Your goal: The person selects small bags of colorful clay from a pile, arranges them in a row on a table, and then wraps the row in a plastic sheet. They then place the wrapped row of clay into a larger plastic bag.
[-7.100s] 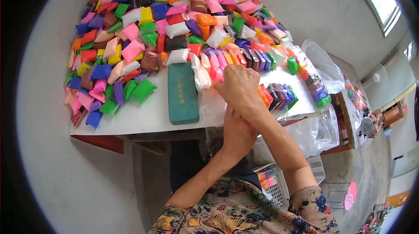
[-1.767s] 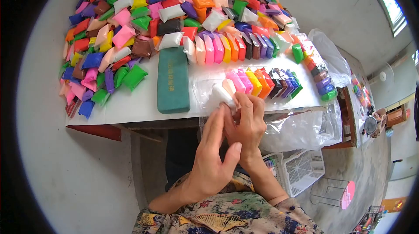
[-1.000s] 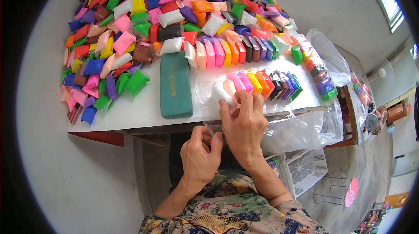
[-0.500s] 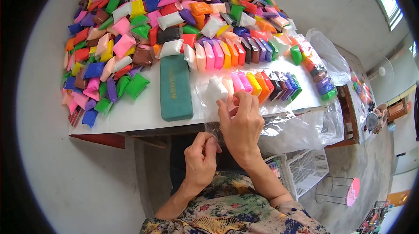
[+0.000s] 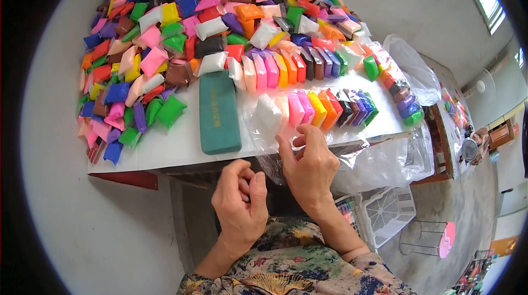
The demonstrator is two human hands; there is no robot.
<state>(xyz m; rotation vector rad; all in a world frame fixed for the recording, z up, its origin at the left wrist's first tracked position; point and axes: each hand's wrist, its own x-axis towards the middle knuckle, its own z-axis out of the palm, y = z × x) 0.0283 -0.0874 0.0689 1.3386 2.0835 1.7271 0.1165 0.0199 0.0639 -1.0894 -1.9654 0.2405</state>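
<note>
A clear plastic bag (image 5: pixel 258 143) lies at the table's front edge around a row of colored clay packets (image 5: pixel 319 109), running from white through pink, yellow and red to black, purple and green. My right hand (image 5: pixel 311 168) is over the bag's near edge, thumb and fingers apart, just in front of the pale packets. Off the table edge, my left hand (image 5: pixel 240 201) is loosely curled with the thumb apart and nothing visible in it. To the left of the bag lies a dark green box (image 5: pixel 219 112) with gold lettering.
A big heap of colored packets (image 5: pixel 165 25) covers the back and left. Behind the bag stands a second packet row (image 5: pixel 297 66); a filled bag (image 5: pixel 404 97) lies at the right. Below are a white plastic basket (image 5: pixel 388 215) and a pink-topped stool (image 5: pixel 446 240).
My left hand has come away from the bag's edge, and its fingers have loosened. My right hand has drawn back slightly from the packets toward me, its fingers parting.
</note>
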